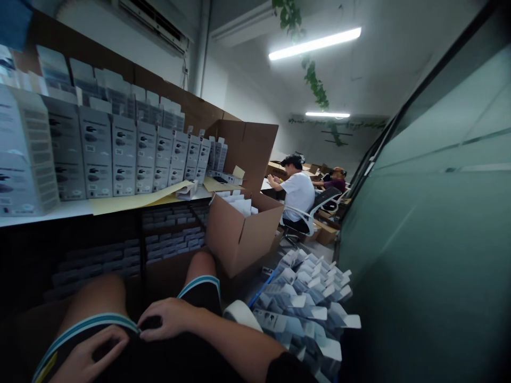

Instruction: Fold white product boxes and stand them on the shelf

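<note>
My left hand (96, 352) rests low on my lap over the black shorts, its fingers loosely curved with a gap between thumb and forefinger. Beside it, my right hand (170, 319) lies over the shorts, thumb and fingers curved and apart near the blue-and-white trim (107, 318). Neither hand shows an object in it. An open brown carton (259, 226) with white pieces inside stands beyond my knees. To the right, many open small white boxes (307, 292) are packed together, with a white roll (241, 314) near my right forearm.
Rows of upright grey-white printed boxes (96, 154) line the table (72, 208) at left, with yellowish sheets (139, 198) along its edge. More boxes (175, 239) fill the space below. A seated person (299, 191) in white works farther back. A frosted glass wall (431, 213) bounds the right.
</note>
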A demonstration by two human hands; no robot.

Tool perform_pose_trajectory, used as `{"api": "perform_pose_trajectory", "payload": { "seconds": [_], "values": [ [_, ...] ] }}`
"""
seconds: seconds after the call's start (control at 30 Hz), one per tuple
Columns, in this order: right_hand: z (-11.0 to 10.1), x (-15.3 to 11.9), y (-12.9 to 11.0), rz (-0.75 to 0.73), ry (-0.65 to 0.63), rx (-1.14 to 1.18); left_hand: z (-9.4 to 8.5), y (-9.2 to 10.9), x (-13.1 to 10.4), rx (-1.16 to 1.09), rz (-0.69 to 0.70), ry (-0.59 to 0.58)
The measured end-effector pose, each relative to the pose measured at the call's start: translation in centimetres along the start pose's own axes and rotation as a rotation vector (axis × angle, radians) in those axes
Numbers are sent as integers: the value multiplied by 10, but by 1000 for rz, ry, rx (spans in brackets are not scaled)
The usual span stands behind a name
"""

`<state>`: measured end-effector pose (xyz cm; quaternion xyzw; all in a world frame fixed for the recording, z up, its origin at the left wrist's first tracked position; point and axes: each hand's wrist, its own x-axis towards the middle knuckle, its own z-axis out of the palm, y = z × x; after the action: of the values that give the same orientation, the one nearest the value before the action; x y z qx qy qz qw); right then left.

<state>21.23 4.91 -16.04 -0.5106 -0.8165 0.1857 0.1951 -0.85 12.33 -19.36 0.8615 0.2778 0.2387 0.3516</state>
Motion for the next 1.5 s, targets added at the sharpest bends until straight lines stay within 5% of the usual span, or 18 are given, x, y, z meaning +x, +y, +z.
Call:
{"api": "perform_pose_trajectory", "payload": {
  "seconds": [0.3, 1.5],
  "values": [
    [-2, -1, 0, -20, 25, -7, -16, 43, -2, -58, -72, -107],
    [-1, -10, -10, 20, 23, 61, 2, 29, -11, -44, -45, -60]
  ]
}}
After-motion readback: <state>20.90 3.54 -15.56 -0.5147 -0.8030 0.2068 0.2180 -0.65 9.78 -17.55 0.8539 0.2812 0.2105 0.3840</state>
